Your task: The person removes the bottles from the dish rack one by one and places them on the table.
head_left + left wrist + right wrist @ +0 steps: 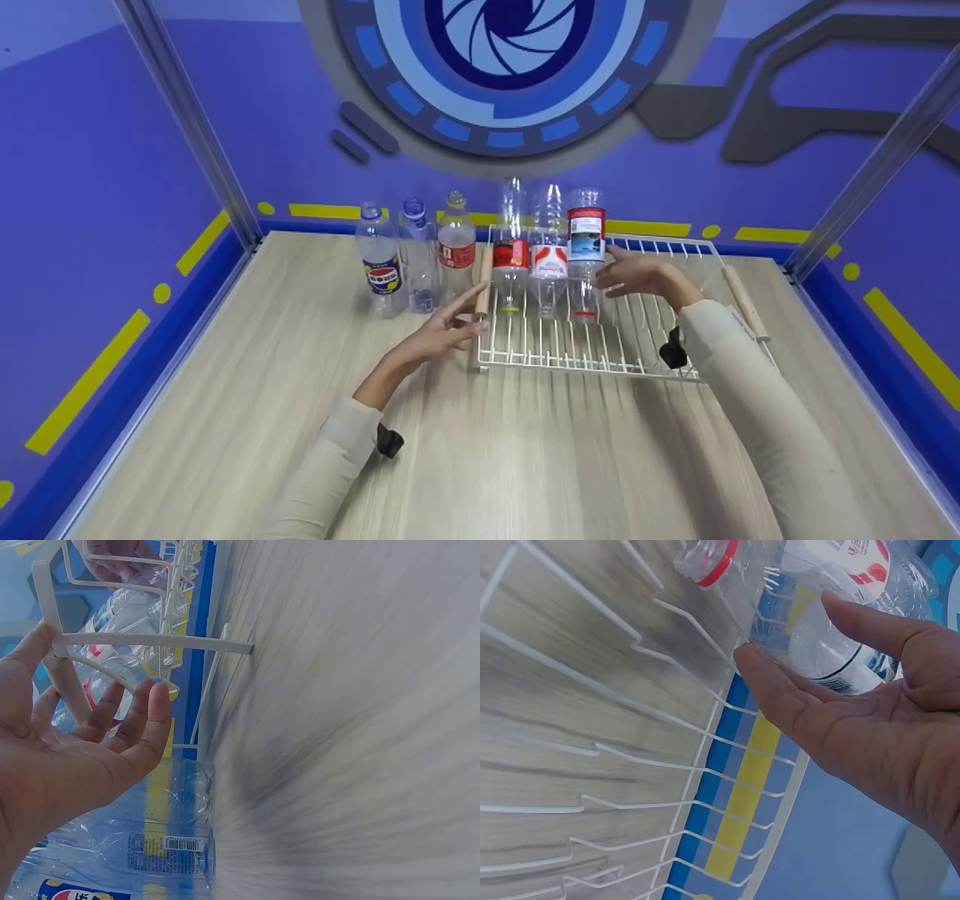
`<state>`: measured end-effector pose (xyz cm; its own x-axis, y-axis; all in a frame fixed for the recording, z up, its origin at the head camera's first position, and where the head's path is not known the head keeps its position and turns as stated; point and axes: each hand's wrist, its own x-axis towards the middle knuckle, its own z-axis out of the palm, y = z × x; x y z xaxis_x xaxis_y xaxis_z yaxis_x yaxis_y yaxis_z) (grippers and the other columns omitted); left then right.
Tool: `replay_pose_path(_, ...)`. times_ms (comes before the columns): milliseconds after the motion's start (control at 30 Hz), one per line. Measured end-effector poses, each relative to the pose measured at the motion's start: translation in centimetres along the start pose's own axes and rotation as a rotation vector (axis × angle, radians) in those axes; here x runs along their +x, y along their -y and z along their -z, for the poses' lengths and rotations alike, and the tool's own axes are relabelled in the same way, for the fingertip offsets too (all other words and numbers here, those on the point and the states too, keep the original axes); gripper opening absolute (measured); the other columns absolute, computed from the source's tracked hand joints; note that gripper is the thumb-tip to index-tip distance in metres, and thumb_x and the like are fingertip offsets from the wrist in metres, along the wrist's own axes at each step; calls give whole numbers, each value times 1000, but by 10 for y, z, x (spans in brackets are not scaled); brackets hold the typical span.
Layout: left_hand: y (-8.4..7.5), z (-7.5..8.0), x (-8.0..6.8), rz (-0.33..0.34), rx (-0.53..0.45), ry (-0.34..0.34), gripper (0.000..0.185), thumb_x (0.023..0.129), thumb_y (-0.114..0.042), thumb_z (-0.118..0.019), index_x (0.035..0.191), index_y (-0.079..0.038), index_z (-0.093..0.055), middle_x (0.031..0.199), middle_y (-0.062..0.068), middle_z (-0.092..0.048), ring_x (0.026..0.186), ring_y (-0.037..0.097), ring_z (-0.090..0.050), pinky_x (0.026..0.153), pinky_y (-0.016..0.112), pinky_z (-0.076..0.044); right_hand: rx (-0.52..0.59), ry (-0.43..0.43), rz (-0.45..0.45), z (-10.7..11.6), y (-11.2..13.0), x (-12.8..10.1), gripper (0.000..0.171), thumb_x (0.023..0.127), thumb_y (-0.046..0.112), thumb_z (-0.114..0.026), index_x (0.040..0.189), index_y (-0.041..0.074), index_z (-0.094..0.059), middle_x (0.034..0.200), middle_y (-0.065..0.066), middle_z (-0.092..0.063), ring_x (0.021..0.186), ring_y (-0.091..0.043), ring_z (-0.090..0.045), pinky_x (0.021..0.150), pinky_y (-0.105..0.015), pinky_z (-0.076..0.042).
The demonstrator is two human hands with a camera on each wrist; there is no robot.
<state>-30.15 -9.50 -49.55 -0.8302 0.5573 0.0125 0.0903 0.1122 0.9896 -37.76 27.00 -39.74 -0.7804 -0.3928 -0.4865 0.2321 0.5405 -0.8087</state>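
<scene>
My left hand is at the wooden handle on the left side of a white wire rack, its thumb at the frame corner and its fingers loosely extended. My right hand has its fingers stretched out beside a clear bottle with a red and blue label. That bottle stands neck down in the rack, with a red ring at its neck. To its left, a bottle with a red and white label and one with a red label are also neck down.
Left of the rack, three clear bottles stand upright on the wooden table: one with a blue label, a plain one and one with a red label. A second wooden handle is on the rack's right side. Blue walls enclose the table.
</scene>
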Motion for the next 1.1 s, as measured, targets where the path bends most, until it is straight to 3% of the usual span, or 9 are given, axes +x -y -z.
replay_pose_path(267,-2,0,0,18,6,-13,74,103,-24,-61,163,-36,-20,157,17,-37,132,33,-52,100,52,-52,-29,-25,-27,1,0,1,88,106,9,-50,160,3,19,145,-27,-44,129,-33,-52,116,-48,-43)
replay_pose_path(467,0,0,1,-2,23,-5,73,104,-24,-60,164,-32,-20,158,19,-36,130,34,-51,98,51,-53,-35,15,-54,1,0,5,78,104,8,-52,163,5,-1,150,-28,-40,135,-39,-47,118,-52,-40)
replay_pose_path(600,1,1,2,-4,28,-11,72,104,-22,-59,164,-32,-20,157,19,-37,129,33,-51,97,49,-53,-4,27,-51,2,-1,6,85,104,5,-52,162,5,10,155,-30,-36,139,-40,-44,120,-53,-36)
replay_pose_path(733,2,0,3,-4,13,-14,72,105,-20,-59,164,-31,-20,156,20,-36,128,31,-53,95,46,-53,9,13,-52,4,-2,5,91,105,9,-52,160,6,20,151,-29,-39,131,-33,-52,118,-48,-41)
replay_pose_path(967,1,-1,3,-11,7,-5,73,104,-21,-59,164,-31,-19,155,22,-36,125,29,-55,93,45,-53,55,-27,-53,13,-11,-4,96,104,20,-59,161,9,18,152,-30,-36,107,-20,-65,109,-41,-51)
replay_pose_path(1100,0,-1,2,-8,5,-12,73,104,-22,-59,164,-33,-19,157,19,-35,129,31,-54,98,54,-52,77,-44,-28,17,-18,-12,95,105,31,-57,161,5,15,157,-29,-30,110,-20,-62,107,-39,-52)
